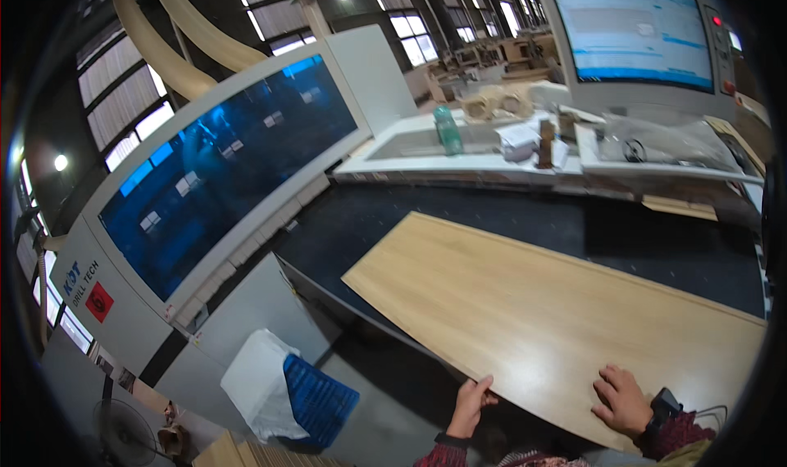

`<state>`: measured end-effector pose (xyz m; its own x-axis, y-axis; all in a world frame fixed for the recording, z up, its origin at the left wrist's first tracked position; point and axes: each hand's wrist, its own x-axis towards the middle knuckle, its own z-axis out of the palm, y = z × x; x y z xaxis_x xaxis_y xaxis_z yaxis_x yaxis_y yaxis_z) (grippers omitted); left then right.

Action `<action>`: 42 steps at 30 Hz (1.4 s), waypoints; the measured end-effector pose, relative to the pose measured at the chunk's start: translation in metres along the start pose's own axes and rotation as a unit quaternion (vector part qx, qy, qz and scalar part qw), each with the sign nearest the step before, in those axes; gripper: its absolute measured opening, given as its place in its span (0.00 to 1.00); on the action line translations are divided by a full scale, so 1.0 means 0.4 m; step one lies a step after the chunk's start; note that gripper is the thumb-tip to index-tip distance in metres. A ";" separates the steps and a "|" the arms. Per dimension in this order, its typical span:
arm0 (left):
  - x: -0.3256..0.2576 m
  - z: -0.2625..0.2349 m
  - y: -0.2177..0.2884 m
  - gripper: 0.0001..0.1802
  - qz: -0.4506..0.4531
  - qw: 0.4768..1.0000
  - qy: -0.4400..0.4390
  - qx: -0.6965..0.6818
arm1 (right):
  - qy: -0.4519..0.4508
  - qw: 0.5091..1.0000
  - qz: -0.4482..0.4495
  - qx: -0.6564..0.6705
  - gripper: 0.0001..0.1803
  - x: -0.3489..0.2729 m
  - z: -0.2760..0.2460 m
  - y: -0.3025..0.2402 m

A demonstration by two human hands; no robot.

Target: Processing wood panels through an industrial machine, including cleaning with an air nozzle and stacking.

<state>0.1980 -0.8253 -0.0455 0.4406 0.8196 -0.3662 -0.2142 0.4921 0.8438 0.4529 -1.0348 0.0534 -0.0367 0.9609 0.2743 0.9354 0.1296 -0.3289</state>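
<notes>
Holding and steadying a pale wood-grain panel (533, 303), flat on a black machine bed (508, 206) and slanting out toward the right rim of the view. With the left hand (470, 405), apparently pinching the near long edge, thumb on top; cannot tell how far the other fingers reach beneath. With the right hand (623, 401), resting on the top face, fingers bent and a little spread, gripping nothing. In hand, by judgement: positioning the panel on the bed. Calling next, most likely, for an even, two-handed adjustment without twisting. To the left, a blue-tinted machine window (229, 164); below, a blue crate (320, 397); beyond the bed, a green bottle (448, 131) and a monitor (631, 36).
</notes>
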 end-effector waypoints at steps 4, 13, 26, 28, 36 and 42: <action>0.108 -0.114 0.159 0.13 -0.137 0.981 -0.054 0.123 | 0.007 1.000 -0.004 0.028 0.27 0.187 0.068 -0.025; 0.313 -0.208 0.452 0.20 0.332 0.823 -0.009 0.461 | -0.001 0.998 -0.057 0.018 0.28 0.634 0.215 -0.062; 0.679 -0.620 0.747 0.36 0.312 0.669 -0.183 0.649 | 0.005 0.961 0.256 -0.103 0.32 0.723 0.339 -0.375; 0.730 -0.668 0.794 0.34 0.313 0.674 -0.188 0.642 | 0.029 0.945 0.300 -0.128 0.32 0.723 0.349 -0.374; 0.890 -0.755 0.891 0.34 0.330 0.660 -0.117 0.665 | 0.037 0.940 0.305 -0.152 0.29 0.926 0.422 -0.397; 0.981 -0.767 0.919 0.37 0.335 0.666 -0.099 0.658 | 0.079 0.946 0.285 -0.137 0.33 1.058 0.474 -0.338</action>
<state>0.0248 -0.2328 0.0006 0.7654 0.6063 0.2157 0.4722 -0.7568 0.4519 0.2443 -0.5994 0.0428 0.5330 0.8044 0.2625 0.8445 -0.4864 -0.2243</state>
